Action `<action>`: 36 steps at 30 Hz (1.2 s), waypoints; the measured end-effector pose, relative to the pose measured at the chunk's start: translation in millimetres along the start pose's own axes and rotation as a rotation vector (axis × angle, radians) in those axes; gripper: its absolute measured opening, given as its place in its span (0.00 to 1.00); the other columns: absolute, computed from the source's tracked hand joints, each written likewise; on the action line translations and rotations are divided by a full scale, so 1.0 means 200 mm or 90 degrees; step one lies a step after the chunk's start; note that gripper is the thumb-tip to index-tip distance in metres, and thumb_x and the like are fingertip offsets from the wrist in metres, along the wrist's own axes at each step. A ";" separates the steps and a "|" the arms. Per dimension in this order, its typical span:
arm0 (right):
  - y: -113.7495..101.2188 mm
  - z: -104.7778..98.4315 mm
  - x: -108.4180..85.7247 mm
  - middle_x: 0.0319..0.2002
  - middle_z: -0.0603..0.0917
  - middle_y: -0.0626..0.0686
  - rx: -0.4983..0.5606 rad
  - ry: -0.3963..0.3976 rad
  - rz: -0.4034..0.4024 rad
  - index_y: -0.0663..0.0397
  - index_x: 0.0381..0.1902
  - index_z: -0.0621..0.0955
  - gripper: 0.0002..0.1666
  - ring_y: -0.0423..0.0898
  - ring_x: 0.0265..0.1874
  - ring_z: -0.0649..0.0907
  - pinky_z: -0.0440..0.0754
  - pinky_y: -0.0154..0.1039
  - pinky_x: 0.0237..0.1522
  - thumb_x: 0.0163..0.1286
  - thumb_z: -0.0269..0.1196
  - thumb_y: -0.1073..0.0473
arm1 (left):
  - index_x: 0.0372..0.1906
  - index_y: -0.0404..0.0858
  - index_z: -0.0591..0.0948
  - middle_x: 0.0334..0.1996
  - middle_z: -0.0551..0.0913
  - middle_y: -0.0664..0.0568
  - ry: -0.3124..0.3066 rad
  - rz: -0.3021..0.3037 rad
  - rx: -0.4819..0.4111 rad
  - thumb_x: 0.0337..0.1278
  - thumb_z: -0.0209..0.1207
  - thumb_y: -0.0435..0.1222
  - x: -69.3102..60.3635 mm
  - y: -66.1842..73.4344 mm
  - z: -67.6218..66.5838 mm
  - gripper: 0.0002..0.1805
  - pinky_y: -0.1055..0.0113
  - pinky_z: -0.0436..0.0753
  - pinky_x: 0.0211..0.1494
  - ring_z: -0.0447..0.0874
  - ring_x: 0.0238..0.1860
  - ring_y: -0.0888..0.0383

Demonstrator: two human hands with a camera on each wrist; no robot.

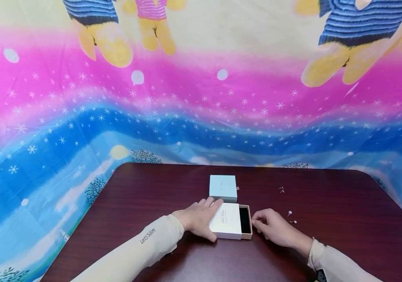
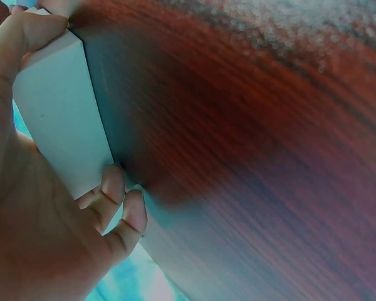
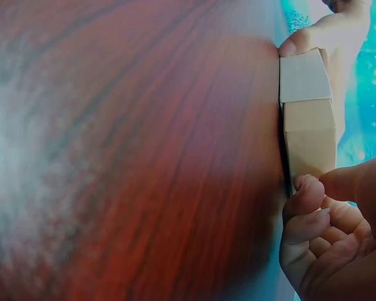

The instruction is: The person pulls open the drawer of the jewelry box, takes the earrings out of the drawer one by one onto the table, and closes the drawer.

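A white drawer-style gift box [image 1: 226, 221] lies on the table, its inner drawer [image 1: 250, 222] pulled partly out to the right and showing a black lining. My left hand [image 1: 199, 218] holds the white sleeve from the left, thumb along the near side and fingers over the far side. At the drawer's right end is my right hand [image 1: 275, 229]. In the right wrist view its thumb and forefinger pinch at the end of the tan drawer [image 3: 310, 147]; whatever lies between the fingertips is hidden.
Behind the white box sits a pale blue-green box [image 1: 223, 187] with a small tab on its right. Beyond my right hand lie two pearl-headed studs [image 1: 290, 213], and farther back some tiny pale pieces [image 1: 281, 190]. A printed cloth [image 1: 201, 98] hangs behind the dark wood table [image 1: 151, 188].
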State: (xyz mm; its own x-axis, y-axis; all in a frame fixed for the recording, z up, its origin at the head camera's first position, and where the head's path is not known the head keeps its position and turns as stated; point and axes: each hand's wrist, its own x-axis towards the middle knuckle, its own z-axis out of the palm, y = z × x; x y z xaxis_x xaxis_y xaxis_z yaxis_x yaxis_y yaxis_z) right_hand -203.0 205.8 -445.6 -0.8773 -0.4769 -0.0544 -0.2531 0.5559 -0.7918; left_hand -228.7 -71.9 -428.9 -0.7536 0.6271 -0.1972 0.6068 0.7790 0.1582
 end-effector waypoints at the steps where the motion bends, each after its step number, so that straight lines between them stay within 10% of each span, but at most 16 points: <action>1: 0.00 0.00 0.00 0.21 0.77 0.49 0.000 0.000 0.000 0.55 0.33 0.83 0.12 0.36 0.12 0.72 0.75 0.35 0.18 0.77 0.56 0.63 | 0.80 0.43 0.54 0.67 0.67 0.52 -0.001 0.000 -0.002 0.38 0.73 0.56 0.00 0.00 0.00 0.63 0.62 0.75 0.61 0.70 0.61 0.56; 36: -0.04 0.05 0.05 0.20 0.78 0.49 -0.007 -0.009 0.002 0.54 0.33 0.84 0.11 0.36 0.12 0.72 0.75 0.35 0.18 0.77 0.57 0.62 | 0.79 0.42 0.55 0.66 0.68 0.51 0.003 -0.003 0.003 0.37 0.73 0.56 0.00 0.00 0.00 0.63 0.63 0.75 0.59 0.70 0.59 0.57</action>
State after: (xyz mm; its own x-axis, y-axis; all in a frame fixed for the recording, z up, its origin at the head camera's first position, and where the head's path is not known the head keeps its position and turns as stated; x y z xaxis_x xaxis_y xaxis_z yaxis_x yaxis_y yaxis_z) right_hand -206.5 190.3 -446.2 -0.8722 -0.4847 -0.0655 -0.2551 0.5652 -0.7845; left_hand -228.2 -71.4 -428.3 -0.7578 0.6230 -0.1941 0.6041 0.7822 0.1521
